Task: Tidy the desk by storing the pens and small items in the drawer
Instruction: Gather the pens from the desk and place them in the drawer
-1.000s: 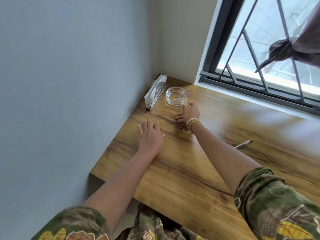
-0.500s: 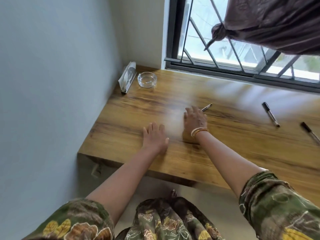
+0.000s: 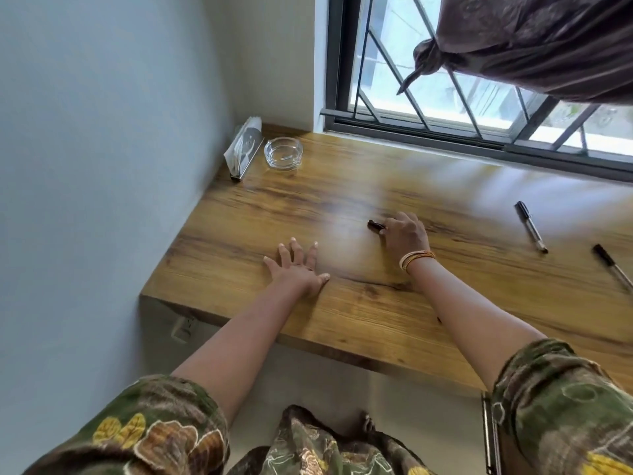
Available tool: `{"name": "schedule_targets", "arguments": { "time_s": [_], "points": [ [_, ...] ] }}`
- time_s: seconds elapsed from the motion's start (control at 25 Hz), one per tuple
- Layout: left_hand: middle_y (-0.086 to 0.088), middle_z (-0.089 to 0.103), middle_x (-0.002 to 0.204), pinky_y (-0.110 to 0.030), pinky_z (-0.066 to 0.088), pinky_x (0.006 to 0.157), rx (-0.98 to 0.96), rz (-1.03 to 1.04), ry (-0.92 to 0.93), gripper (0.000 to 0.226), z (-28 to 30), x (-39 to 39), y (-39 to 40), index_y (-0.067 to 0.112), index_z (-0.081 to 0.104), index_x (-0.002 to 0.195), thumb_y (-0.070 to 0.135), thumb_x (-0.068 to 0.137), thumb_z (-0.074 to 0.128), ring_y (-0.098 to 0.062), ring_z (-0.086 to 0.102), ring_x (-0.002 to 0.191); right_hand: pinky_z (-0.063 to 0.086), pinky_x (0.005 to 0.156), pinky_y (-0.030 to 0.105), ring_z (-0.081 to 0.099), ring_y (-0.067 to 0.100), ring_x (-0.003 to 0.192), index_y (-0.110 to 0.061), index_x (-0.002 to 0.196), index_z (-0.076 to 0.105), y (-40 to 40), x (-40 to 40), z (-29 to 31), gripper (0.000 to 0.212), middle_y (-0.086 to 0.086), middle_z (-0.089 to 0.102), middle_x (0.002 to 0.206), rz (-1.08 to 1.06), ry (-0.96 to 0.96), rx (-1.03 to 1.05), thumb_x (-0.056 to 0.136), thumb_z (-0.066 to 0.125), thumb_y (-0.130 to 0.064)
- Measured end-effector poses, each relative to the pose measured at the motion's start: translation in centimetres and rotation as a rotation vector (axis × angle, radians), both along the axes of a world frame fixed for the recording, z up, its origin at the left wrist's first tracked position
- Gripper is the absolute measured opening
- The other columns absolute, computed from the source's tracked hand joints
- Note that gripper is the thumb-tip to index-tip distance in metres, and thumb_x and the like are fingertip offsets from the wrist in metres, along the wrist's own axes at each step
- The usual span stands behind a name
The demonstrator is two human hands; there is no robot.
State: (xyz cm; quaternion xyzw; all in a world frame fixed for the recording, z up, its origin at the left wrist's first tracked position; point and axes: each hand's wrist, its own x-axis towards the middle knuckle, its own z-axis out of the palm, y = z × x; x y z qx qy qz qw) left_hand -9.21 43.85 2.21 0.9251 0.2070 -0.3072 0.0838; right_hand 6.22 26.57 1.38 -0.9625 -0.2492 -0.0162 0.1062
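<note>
My right hand (image 3: pixel 406 233), with bangles at the wrist, is curled around a pen (image 3: pixel 375 225) on the wooden desk (image 3: pixel 376 303); only the pen's dark end sticks out to the left of the fingers. My left hand (image 3: pixel 296 265) lies flat on the desk with fingers spread, holding nothing. Two more pens rest on the desk at the right: a black-and-silver pen (image 3: pixel 531 226) and another pen (image 3: pixel 613 267) near the frame edge. No drawer front can be made out.
A glass ashtray (image 3: pixel 283 152) and a clear stand with papers (image 3: pixel 244 149) sit in the far left corner by the wall. The window frame (image 3: pixel 479 138) runs along the desk's back edge, a knotted curtain (image 3: pixel 513 39) above. A metal handle (image 3: pixel 488 437) shows under the desk at lower right.
My right hand came back from the ashtray, moved right across the desk and closed on the pen. The view swung right, bringing two more pens in. My left hand stayed flat.
</note>
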Motion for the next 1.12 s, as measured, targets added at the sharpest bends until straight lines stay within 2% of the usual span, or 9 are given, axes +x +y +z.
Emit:
{"name": "schedule_targets", "arguments": {
  "time_s": [0.08,0.12,0.2,0.28,0.4,0.52,0.72,0.96,1.12],
  "points": [
    [-0.023,0.005,0.157,-0.060,0.006,0.114,0.032,0.052,-0.179,0.072,0.7,1.0,-1.1,0.018,0.010,0.153,0.052,0.096,0.039,-0.041,0.007,0.145,0.041,0.081,0.029,0.060,0.029,0.097,-0.010,0.105,0.073,0.2,-0.8,0.6,0.021,0.012,0.068,0.101,-0.099,0.191,0.271,0.089,0.061,-0.016],
    [-0.022,0.024,0.150,-0.053,0.016,0.114,-0.020,0.132,-0.327,0.064,0.9,1.7,-1.5,0.013,0.030,0.146,0.046,0.094,0.047,-0.038,0.024,0.139,0.040,0.076,0.025,0.062,0.024,0.089,-0.011,0.102,0.075,0.5,-1.3,1.0,0.020,0.007,0.071,0.094,-0.171,0.310,0.449,0.086,0.066,-0.017],
    [-0.015,0.050,0.130,-0.038,0.039,0.103,-0.359,0.385,-0.584,0.046,1.3,2.9,-2.5,0.010,0.054,0.126,0.035,0.089,0.061,-0.031,0.051,0.118,0.041,0.070,0.022,0.063,0.013,0.074,-0.014,0.093,0.077,1.3,-2.7,1.9,0.014,-0.001,0.071,0.080,-0.294,0.588,0.735,0.081,0.073,-0.018],
    [-0.013,0.063,0.112,-0.034,0.054,0.085,-0.786,0.565,-0.644,0.042,1.7,3.5,-3.7,0.010,0.058,0.122,0.027,0.085,0.070,-0.025,0.065,0.095,0.042,0.060,0.025,0.063,0.007,0.060,-0.018,0.081,0.074,1.6,-3.7,2.6,0.002,-0.004,0.071,0.068,-0.404,0.880,0.910,0.080,0.075,-0.018],
    [-0.016,0.068,0.091,-0.026,0.058,0.059,-1.096,0.622,-0.605,0.036,1.9,3.1,-5.5,0.002,0.060,0.116,0.011,0.085,0.072,-0.016,0.068,0.068,0.040,0.044,0.020,0.060,0.006,0.047,-0.017,0.075,0.072,0.7,-4.6,3.0,0.006,-0.002,0.072,0.064,-0.461,1.044,0.984,0.079,0.075,-0.016],
    [-0.020,0.070,0.091,-0.028,0.058,0.055,-1.118,0.684,-0.557,0.026,1.3,2.9,-7.4,-0.001,0.060,0.112,0.001,0.087,0.066,-0.013,0.068,0.056,0.047,0.046,0.018,0.060,0.010,0.055,-0.013,0.083,0.073,-1.9,-4.9,2.8,0.002,0.003,0.072,0.074,-0.396,0.957,0.896,0.081,0.073,-0.013],
    [-0.021,0.070,0.098,-0.029,0.057,0.058,-1.121,0.665,-0.466,0.024,0.3,3.4,-10.9,0.004,0.060,0.108,0.000,0.086,0.067,-0.019,0.069,0.064,0.055,0.070,0.028,0.063,0.009,0.066,-0.019,0.075,0.072,-8.6,-4.1,3.3,0.006,-0.002,0.070,0.071,-0.306,0.606,0.503,0.076,0.077,-0.017],
    [-0.022,0.071,0.096,-0.031,0.058,0.063,-1.100,0.609,-0.445,0.024,0.2,4.0,-14.1,-0.003,0.062,0.108,0.002,0.086,0.068,-0.024,0.070,0.070,0.048,0.080,0.029,0.060,0.015,0.089,-0.020,0.090,0.067,-14.4,-4.5,5.4,0.035,-0.005,0.064,0.088,-0.161,0.775,-0.108,0.064,0.087,-0.031],
    [-0.019,0.072,0.096,-0.033,0.060,0.067,-1.069,0.581,-0.444,0.022,0.1,4.1,-15.2,-0.001,0.062,0.107,0.003,0.087,0.068,-0.027,0.072,0.078,0.048,0.070,0.025,0.064,0.014,0.085,-0.016,0.086,0.072,-15.6,-5.6,4.3,0.029,-0.005,0.069,0.082,-0.172,0.759,-0.207,0.063,0.088,-0.022]
  ]
}}
